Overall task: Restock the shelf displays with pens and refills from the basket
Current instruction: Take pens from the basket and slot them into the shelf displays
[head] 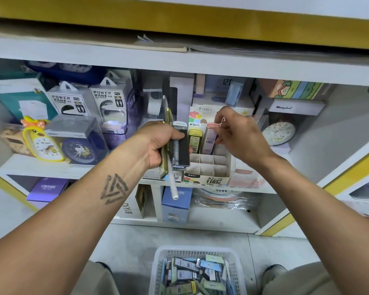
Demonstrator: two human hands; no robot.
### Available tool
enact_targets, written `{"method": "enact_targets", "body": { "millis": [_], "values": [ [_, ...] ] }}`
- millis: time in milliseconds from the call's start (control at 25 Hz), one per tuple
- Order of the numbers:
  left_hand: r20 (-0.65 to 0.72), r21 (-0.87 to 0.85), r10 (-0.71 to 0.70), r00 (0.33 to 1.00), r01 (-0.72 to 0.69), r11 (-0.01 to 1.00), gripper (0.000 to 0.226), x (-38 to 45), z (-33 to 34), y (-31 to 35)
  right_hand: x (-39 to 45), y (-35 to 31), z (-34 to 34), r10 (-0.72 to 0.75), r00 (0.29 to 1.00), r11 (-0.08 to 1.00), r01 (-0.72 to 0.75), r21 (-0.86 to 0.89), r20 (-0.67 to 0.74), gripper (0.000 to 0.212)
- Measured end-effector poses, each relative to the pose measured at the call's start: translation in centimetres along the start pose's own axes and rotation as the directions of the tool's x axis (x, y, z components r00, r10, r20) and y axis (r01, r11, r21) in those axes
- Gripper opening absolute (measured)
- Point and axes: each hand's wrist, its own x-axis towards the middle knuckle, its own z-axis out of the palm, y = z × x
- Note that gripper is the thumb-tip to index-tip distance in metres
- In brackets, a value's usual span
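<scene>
My left hand [156, 143] grips a stack of flat refill cases [180, 145], the front one black, together with a white pen [172, 184] that hangs down from it. My right hand [239, 133] pinches the top of a pink refill case [210, 137] standing in the back row of a white divided display box [209, 167] on the middle shelf. A yellow refill case [195, 138] stands beside the pink one. Several front cells of the box hold nothing. On the floor below, a white mesh basket [197, 271] holds several more refill cases.
Power bank packs [90, 101] and yellow and blue alarm clocks [44, 143] fill the shelf's left side. A white clock [279, 130] stands at the right. Purple and blue boxes [175, 203] sit on the lower shelf. My knees flank the basket.
</scene>
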Motion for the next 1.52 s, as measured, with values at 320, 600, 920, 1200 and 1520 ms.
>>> {"method": "enact_targets", "body": {
  "millis": [320,600,920,1200,1520],
  "values": [
    [0.015,0.010,0.011,1.000,-0.011,1.000,0.032,-0.2,0.1,0.0,-0.6,-1.7,-0.1,-0.043,0.996,0.955,0.063,-0.290,0.075,0.018],
    [0.013,0.004,0.016,1.000,-0.016,1.000,0.013,-0.2,0.1,-0.2,-2.4,-2.2,2.0,0.036,0.825,0.872,0.250,-0.422,0.564,0.007],
    [0.077,0.012,0.048,0.996,-0.049,0.999,0.040,-0.2,0.1,-0.5,-1.1,-2.8,1.0,0.096,0.935,0.987,-0.045,-0.153,0.343,0.015],
    [0.150,0.019,0.053,0.987,-0.057,0.998,0.032,-0.3,0.8,-0.8,0.0,-4.0,0.5,0.407,0.867,0.665,-0.497,0.557,0.287,0.016],
    [0.029,0.021,-0.031,0.999,0.031,0.999,0.011,-0.1,-0.9,-0.2,0.8,-0.6,-3.8,0.368,0.920,0.877,-0.392,0.279,0.137,0.015]
  ]
}}
